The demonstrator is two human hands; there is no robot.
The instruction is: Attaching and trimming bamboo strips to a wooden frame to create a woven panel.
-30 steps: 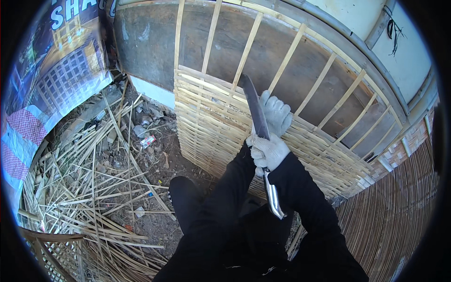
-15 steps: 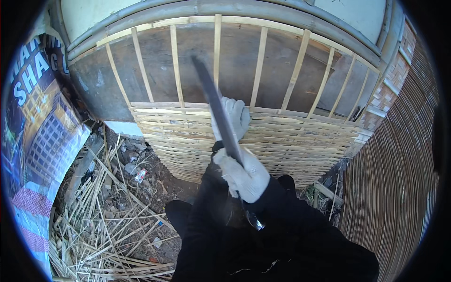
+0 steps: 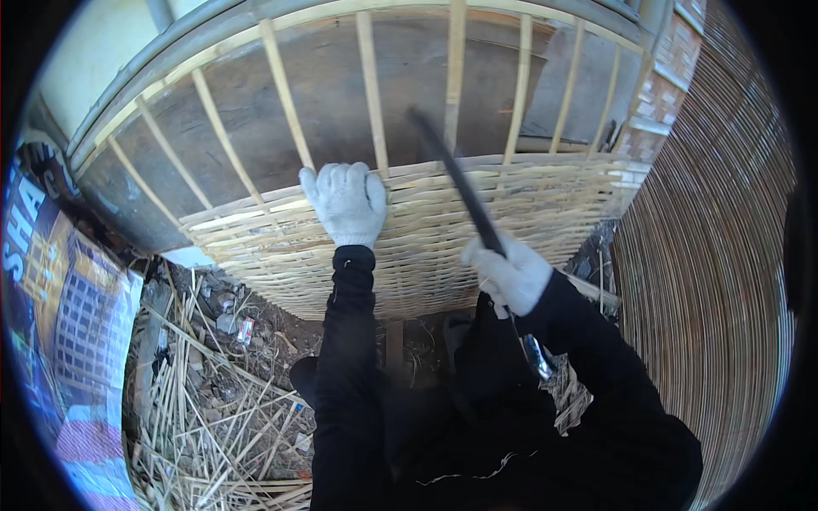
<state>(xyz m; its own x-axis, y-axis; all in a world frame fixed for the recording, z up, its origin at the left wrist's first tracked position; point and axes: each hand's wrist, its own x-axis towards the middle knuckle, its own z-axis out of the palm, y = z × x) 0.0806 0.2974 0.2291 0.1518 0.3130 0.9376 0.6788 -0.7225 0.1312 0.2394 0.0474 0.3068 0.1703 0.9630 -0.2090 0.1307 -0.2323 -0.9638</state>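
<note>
A woven bamboo panel (image 3: 426,247) stands in front of me, its upright slats (image 3: 371,94) bare above the weave. My left hand (image 3: 348,204), in a white glove, is curled over the top edge of the weave between two slats. In my right hand (image 3: 513,274), also gloved, is a machete (image 3: 464,187), held by its handle. Its dark, slightly blurred blade points up and to the left, in front of the weave and apart from my left hand. The shiny butt of the handle shows below my right fist.
Loose bamboo strips (image 3: 221,409) and rubble litter the ground at lower left. A printed banner (image 3: 81,315) hangs at the left. To the right stands a screen of thin brown sticks (image 3: 699,281). Dark boards (image 3: 324,94) back the slats, under a bamboo rail.
My right hand has moved right with the machete. My left hand, partly behind the blade before, now lies further left along the weave's edge. The whole view has shifted.
</note>
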